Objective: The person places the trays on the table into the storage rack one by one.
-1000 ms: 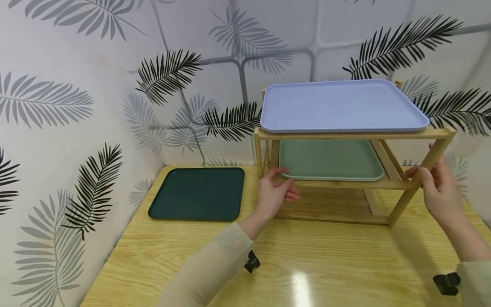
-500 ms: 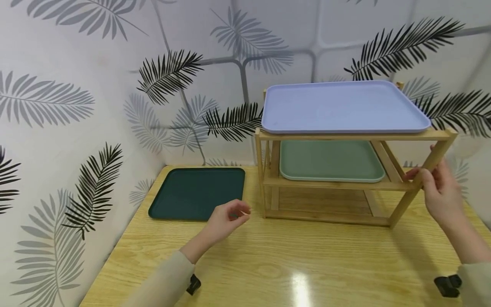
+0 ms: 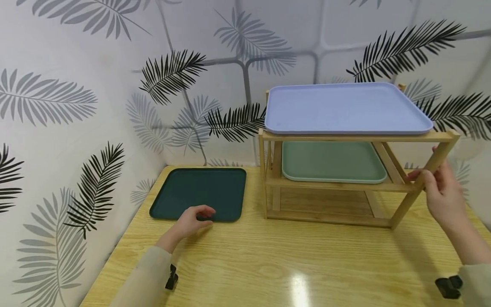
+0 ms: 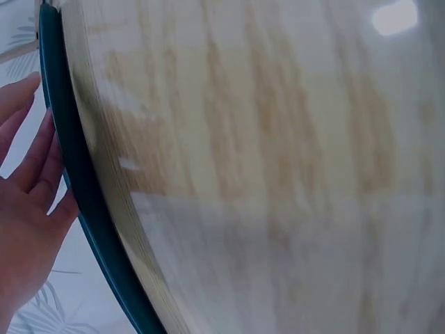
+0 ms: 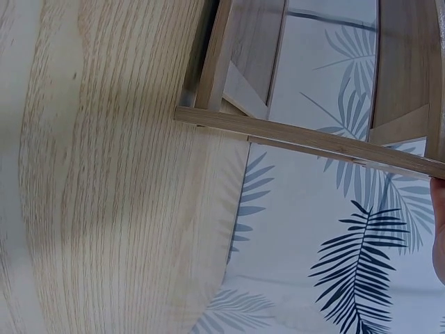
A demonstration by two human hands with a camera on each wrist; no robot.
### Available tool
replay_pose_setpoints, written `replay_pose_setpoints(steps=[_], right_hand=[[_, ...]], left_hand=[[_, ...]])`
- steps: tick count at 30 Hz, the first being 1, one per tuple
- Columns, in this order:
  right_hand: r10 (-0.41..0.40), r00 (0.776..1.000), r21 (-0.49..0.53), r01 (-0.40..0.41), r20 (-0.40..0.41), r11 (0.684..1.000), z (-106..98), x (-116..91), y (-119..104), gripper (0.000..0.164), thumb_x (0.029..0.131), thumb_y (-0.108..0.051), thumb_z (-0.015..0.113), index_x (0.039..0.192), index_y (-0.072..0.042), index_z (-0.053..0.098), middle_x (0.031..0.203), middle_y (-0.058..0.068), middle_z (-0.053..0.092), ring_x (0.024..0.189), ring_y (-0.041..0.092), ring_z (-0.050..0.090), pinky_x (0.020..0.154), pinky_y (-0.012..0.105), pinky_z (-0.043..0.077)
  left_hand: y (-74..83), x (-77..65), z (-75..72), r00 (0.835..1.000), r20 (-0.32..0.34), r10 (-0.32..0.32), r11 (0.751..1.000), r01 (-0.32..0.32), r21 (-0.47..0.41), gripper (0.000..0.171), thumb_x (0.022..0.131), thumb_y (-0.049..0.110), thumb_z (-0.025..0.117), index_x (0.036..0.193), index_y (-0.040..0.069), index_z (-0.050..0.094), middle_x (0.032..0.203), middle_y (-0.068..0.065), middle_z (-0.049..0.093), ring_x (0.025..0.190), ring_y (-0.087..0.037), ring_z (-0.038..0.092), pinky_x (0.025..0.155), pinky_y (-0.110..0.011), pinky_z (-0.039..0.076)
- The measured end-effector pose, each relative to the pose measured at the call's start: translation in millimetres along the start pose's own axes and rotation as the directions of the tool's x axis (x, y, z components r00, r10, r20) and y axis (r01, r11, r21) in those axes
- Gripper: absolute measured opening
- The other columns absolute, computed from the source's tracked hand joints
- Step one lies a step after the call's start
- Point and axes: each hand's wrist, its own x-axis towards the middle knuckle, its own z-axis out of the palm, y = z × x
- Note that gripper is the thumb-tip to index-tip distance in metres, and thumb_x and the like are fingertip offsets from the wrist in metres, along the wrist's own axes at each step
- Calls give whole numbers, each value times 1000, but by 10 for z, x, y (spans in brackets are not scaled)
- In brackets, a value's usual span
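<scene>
My left hand (image 3: pixel 189 222) is over the front edge of a dark green tray (image 3: pixel 201 189) that lies flat on the table, its fingers loosely bent. In the left wrist view the fingers (image 4: pixel 42 156) are right at the tray's rim (image 4: pixel 78 160). With my right hand (image 3: pixel 445 194) I grip the right front post of a wooden three-tier rack (image 3: pixel 333 186). Only a sliver of that hand shows at the edge of the right wrist view. A lavender tray (image 3: pixel 345 108) rests on the rack's top tier, and a sage green tray (image 3: pixel 331 161) on the middle one.
The rack stands at the back right of the wood-grain table (image 3: pixel 268 264). Its bottom shelf (image 3: pixel 326 202) is bare slats. A leaf-patterned wall covering (image 3: pixel 115 94) rises behind and to the left of the table.
My left hand has left the front left corner of the sage green tray and moved left and down to the dark green tray. My right hand stays on the rack post.
</scene>
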Motion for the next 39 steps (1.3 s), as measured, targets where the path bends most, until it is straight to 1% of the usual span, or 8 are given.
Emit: replay_pose_setpoints(steps=[8, 12, 15, 19, 26, 31, 35, 39], right_hand=[[-7, 1000, -9, 7, 0, 1000, -12, 5, 15, 58, 103, -3, 36, 156, -21, 20, 90, -25, 58, 86, -10, 56, 76, 3, 40], [-5, 1000, 25, 5, -3, 1000, -13, 9, 5, 57, 103, -2, 37, 155, -20, 23, 89, -24, 59, 85, -10, 58, 77, 4, 41], [-8, 1000, 5, 8, -5, 1000, -12, 10, 4, 57, 103, -3, 36, 155, -21, 23, 88, -26, 58, 84, -10, 57, 76, 4, 40], [-15, 1000, -39, 14, -6, 999, -9, 6, 3, 58, 103, -3, 36, 155, -22, 20, 88, -27, 56, 85, -11, 54, 75, 3, 39], [-23, 1000, -33, 23, -12, 999, -2, 8, -3, 58, 103, -3, 37, 156, -21, 20, 89, -27, 56, 85, -11, 55, 75, 3, 39], [-6, 1000, -49, 5, -13, 999, 2, 5, -6, 57, 103, -5, 36, 155, -22, 20, 89, -28, 56, 85, -12, 54, 75, 2, 38], [11, 1000, -35, -11, -2, 999, 1, 2, -14, 57, 103, -5, 35, 155, -23, 20, 89, -27, 56, 85, -11, 54, 75, 3, 39], [21, 1000, -9, -21, 14, 1000, -5, -1, -18, 57, 103, -5, 35, 156, -23, 20, 90, -24, 58, 86, -10, 56, 77, 4, 41]], left_hand=[[1, -53, 33, 996, 85, 6, 999, -10, 52, 13, 90, 5, 69, 101, 7, 73, 96, -2, 67, 90, -20, 60, 81, -38, 49], [22, -142, 70, 991, 129, 31, 999, -34, 20, 11, 90, 5, 68, 99, 8, 74, 93, 0, 67, 85, -16, 59, 76, -32, 49], [47, -215, 118, 986, 160, 51, 999, -50, -9, 11, 90, 5, 69, 99, 8, 74, 93, 1, 66, 83, -14, 58, 74, -29, 49], [92, -310, 196, 978, 201, 51, 998, -43, -42, 11, 89, 6, 70, 99, 9, 74, 93, 2, 67, 79, -12, 56, 71, -28, 48], [240, -496, 267, 952, 296, 79, 993, -48, -109, 10, 88, 4, 70, 97, 8, 73, 92, -2, 67, 77, -10, 57, 69, -27, 49], [321, -639, 320, 931, 352, 100, 986, -47, -158, 8, 89, 6, 70, 96, 8, 73, 90, 1, 66, 76, -8, 58, 69, -26, 50], [395, -744, 368, 921, 378, 96, 984, -30, -176, 8, 89, 6, 70, 95, 9, 74, 88, 3, 65, 75, -7, 58, 68, -25, 50], [452, -830, 420, 917, 390, 83, 983, -11, -185, 10, 88, 5, 71, 95, 11, 74, 88, 2, 65, 74, -7, 58, 67, -25, 50]])
